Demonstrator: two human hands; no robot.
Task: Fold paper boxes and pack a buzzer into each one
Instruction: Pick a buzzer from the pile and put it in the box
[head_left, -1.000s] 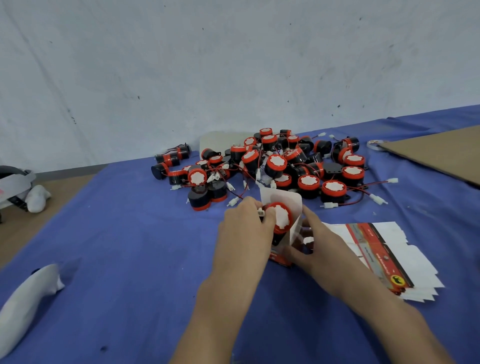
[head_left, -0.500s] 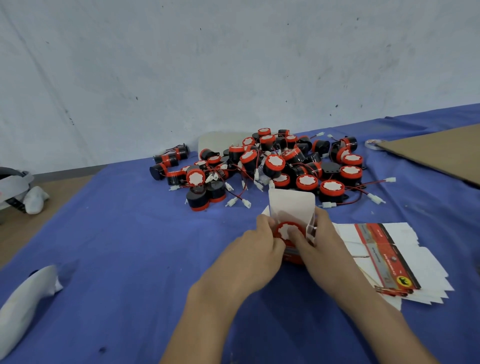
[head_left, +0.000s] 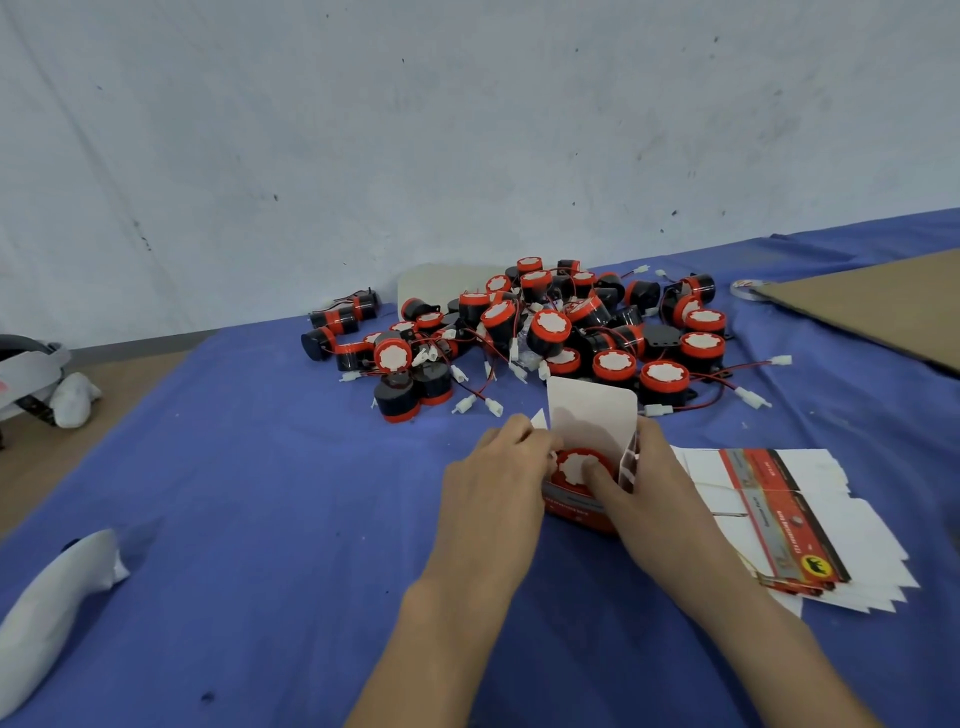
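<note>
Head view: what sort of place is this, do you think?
Probably a small packing workbench. A heap of identical buzzers lies on a blue-covered table, flat printed boxes are stacked beside it, and the left hand and right hand hold a folded box with one buzzer inside.

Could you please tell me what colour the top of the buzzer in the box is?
White with a red rim, on the buzzer; the head view shows it.

The box (head_left: 577, 513) hides most of the buzzer (head_left: 573, 466).
</note>
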